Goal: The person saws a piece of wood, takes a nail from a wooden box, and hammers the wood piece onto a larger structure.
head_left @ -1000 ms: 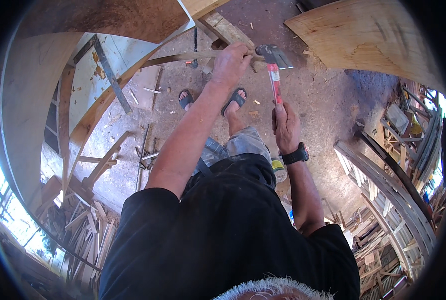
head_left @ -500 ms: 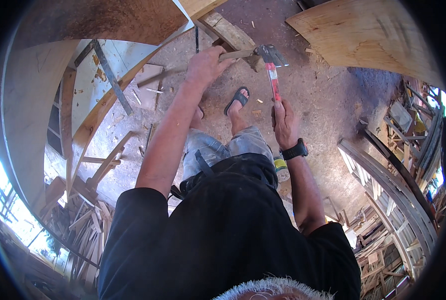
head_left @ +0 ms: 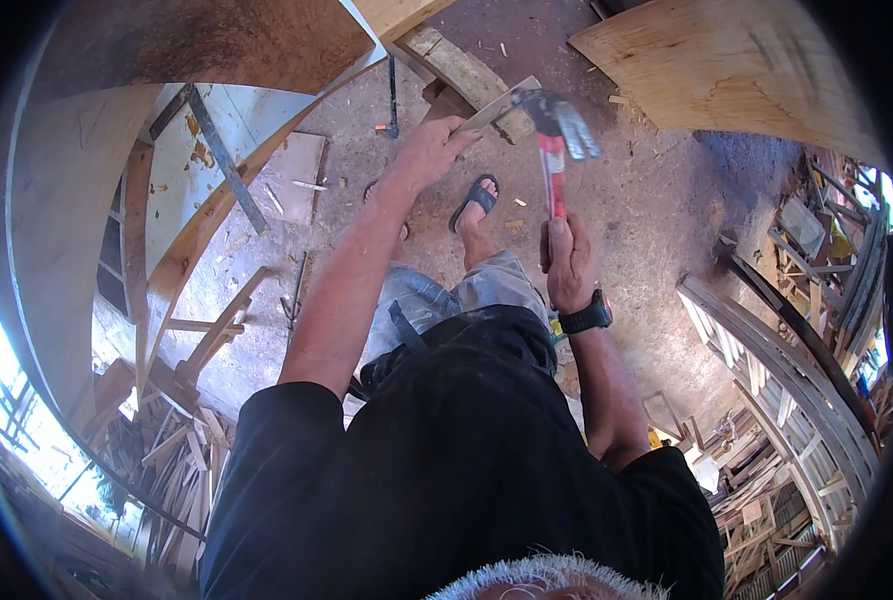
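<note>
My right hand [head_left: 571, 258] is wrapped round the red handle of a claw hammer [head_left: 553, 175]. Its metal head points up and away, with the claw to the right. My left hand [head_left: 430, 155] grips a thin wooden strip [head_left: 497, 108], whose far end slants up to the right. The hammer head overlaps the strip's end in the picture; whether they touch I cannot tell. Just beyond the strip lies a thick wooden block [head_left: 457, 62].
A large plywood sheet [head_left: 727, 65] stands at the far right, and curved panels [head_left: 77, 230] rise on the left. A dark tool with an orange end [head_left: 392, 105] lies on the floor. Scrap wood [head_left: 172, 470] is heaped at lower left; long boards [head_left: 782, 365] line the right.
My left hand has moved slightly right and nearer, and the strip now tilts more steeply. The hammer has come slightly nearer and turned; my right hand has dropped a little.
</note>
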`<control>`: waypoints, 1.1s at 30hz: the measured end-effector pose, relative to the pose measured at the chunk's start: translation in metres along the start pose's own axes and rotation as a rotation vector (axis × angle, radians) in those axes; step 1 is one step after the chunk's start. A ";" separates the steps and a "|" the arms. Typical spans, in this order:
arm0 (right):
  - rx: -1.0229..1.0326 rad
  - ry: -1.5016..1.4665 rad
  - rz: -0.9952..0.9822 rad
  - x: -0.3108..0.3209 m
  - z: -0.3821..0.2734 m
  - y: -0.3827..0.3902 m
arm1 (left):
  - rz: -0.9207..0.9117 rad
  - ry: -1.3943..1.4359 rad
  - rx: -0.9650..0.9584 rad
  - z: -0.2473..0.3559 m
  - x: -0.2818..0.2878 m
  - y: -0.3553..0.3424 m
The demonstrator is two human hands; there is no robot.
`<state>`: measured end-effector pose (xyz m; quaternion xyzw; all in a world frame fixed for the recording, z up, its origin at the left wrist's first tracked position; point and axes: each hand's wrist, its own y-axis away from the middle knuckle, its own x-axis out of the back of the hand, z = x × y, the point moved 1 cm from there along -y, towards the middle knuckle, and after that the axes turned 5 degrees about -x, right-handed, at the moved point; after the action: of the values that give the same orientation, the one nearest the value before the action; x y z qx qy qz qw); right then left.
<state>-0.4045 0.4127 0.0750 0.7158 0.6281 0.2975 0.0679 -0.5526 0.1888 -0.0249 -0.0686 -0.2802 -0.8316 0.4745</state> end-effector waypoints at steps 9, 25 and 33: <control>0.027 -0.011 0.005 -0.003 0.002 0.003 | 0.031 -0.008 0.002 0.008 -0.001 0.001; 0.144 0.287 0.034 0.002 -0.002 -0.014 | 0.036 -0.037 -0.013 0.006 -0.003 0.001; 0.105 0.188 0.046 -0.001 0.000 -0.012 | 0.048 -0.038 -0.016 0.003 -0.005 -0.001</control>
<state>-0.4145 0.4141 0.0687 0.7013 0.6299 0.3318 -0.0357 -0.5516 0.1945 -0.0244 -0.0949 -0.2810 -0.8208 0.4881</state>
